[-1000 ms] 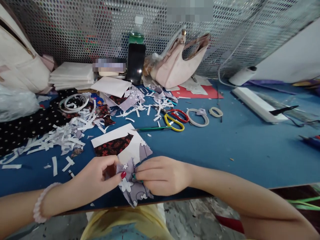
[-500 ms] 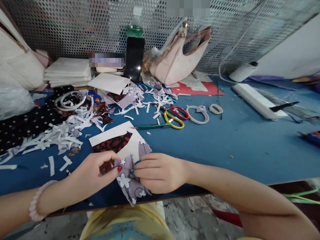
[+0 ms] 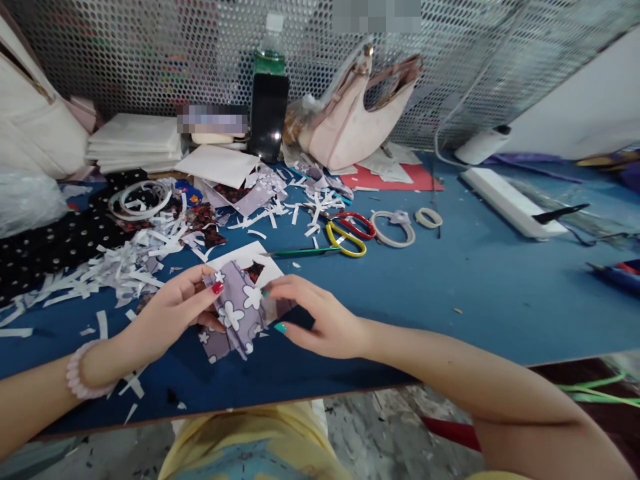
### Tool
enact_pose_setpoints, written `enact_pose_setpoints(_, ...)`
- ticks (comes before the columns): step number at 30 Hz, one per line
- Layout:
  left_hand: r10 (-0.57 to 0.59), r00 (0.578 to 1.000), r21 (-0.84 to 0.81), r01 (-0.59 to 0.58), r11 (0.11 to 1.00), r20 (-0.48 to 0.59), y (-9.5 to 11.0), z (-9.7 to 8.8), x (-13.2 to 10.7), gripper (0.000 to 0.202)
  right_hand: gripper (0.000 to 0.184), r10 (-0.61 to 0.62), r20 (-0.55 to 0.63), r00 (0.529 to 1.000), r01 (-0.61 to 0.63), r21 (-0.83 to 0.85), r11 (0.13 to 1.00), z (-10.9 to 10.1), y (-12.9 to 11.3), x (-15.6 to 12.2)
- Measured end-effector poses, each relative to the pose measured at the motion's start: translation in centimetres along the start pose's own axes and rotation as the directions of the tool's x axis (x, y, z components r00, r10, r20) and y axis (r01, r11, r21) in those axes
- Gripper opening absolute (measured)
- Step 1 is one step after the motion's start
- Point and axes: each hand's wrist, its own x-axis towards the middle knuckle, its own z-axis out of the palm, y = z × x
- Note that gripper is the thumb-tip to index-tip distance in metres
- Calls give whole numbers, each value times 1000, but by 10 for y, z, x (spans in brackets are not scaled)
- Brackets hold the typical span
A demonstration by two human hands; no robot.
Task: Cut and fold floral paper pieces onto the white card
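Note:
Both my hands hold a piece of lilac fabric with white flowers (image 3: pixel 237 313) just above the blue table (image 3: pixel 450 293), near its front edge. My left hand (image 3: pixel 170 313) pinches its left upper edge between thumb and fingers. My right hand (image 3: pixel 315 317) grips its right side with the fingertips, the other fingers spread. Behind the fabric lies a white card with a dark red floral piece (image 3: pixel 255 267), partly hidden.
Scissors with red and yellow handles (image 3: pixel 345 237) lie behind, beside two tape rolls (image 3: pixel 395 230). White paper strips (image 3: pixel 125 267) litter the left side. A black phone (image 3: pixel 269 117), a bottle, a pink bag (image 3: pixel 350 127) and a power strip (image 3: pixel 505 200) stand further back.
Both hands have lifted the lilac fabric and moved it away from the table edge, over the white card. The fabric has been turned, now showing its flowered face.

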Motion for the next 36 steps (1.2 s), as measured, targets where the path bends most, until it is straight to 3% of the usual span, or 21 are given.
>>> enact_pose_setpoints(3,-29,999,-62,31,998,33,-1,1,-1,33,35,175,90,980,-188,173,967,1,-2,1)
enact_pose_setpoints(7,-22,1000,-38,23,999,20,-1,1,-1,35,7,284,172,943,-327,325,887,2,-4,3)
enact_pose_setpoints(14,23,1000,181,-26,983,19,4,2,-2,24,11,502,109,858,-462,593,660,-1,-3,9)
enact_pose_setpoints(19,35,998,425,-51,904,45,7,2,-8,41,17,531,117,839,-465,661,589,1,-1,10)
enact_pose_setpoints(22,99,994,564,-112,818,54,6,3,-12,32,23,494,107,863,-405,731,549,2,2,8)
enact_pose_setpoints(25,149,989,539,-138,831,25,7,6,-14,17,45,411,182,893,-373,811,451,5,4,7)
enact_pose_setpoints(28,195,976,498,-121,859,-99,10,10,-13,15,59,383,293,876,-436,820,370,9,3,6)
enact_pose_setpoints(33,238,952,526,-104,844,-193,11,15,-15,20,54,357,239,903,-367,861,352,11,3,7)
enact_pose_setpoints(36,243,963,576,-134,806,-116,4,15,-18,20,38,405,179,897,-355,838,416,10,2,7)
